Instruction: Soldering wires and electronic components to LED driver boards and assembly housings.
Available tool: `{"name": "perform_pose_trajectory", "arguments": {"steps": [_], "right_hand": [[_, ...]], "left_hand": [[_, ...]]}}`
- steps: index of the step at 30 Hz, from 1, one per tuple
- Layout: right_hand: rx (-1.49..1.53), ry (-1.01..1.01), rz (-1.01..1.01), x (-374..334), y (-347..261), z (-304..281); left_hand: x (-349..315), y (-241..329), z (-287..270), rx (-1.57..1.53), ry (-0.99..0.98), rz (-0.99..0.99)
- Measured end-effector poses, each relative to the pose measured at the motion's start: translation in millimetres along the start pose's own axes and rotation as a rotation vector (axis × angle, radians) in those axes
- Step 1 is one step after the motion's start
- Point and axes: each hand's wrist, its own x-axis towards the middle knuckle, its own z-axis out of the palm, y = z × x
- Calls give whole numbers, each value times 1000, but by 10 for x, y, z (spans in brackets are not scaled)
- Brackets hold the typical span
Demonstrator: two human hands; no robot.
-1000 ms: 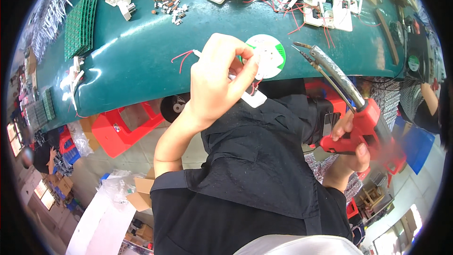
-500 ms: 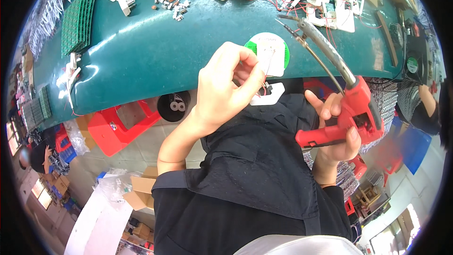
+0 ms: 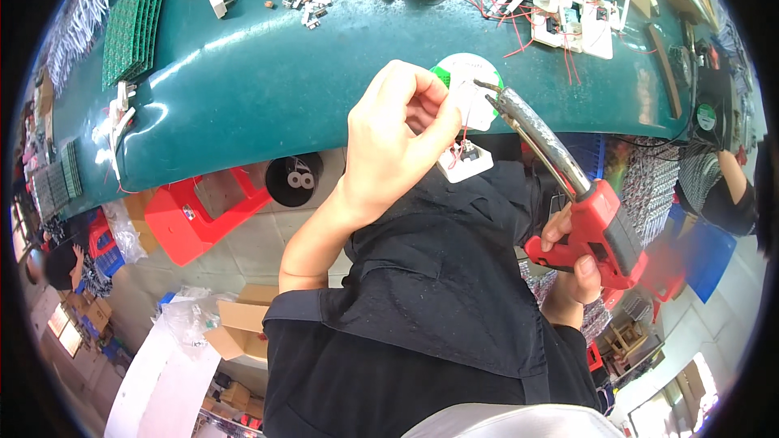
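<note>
By bench [image 3: 284,89] edge, R hand [image 3: 578,280] grips 1 red soldering gun [image 3: 596,215]; L hand [image 3: 393,134] grasps 1 wired white housing [image 3: 468,165], hung just below, exact hold hidden; beyond, 1 green-white disc [image 3: 466,65] nr gun's tip; far, 1 heap of white parts [image 3: 596,32], 1 brown strip [image 3: 664,73].

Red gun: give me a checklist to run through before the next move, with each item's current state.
1. Gun secured: ok, the right grip is closed around its handle.
2. Left grip pinched: ok, thumb and index finger are together; what exactly sits between them: cannot tell.
3. Tip clear of the left fingers: ok, a gap shows in this view.
4. Tip touching the work: cannot tell, it overlaps the disc area and depth is unclear.
5. White part supported by the table: not ok, it shows beyond the table's edge.
6. Tip hot: cannot tell.
</note>
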Motion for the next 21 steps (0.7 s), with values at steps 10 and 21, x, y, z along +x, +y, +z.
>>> {"name": "perform_pose_trajectory", "arguments": {"steps": [10, 21], "right_hand": [[-57, 31, 233, -55, 44, -122], [-36, 83, 226, -95, -40, -56]], "left_hand": [[12, 27, -16, -8, -8, -4], [42, 56, -39, 36, -30, -8]]}}
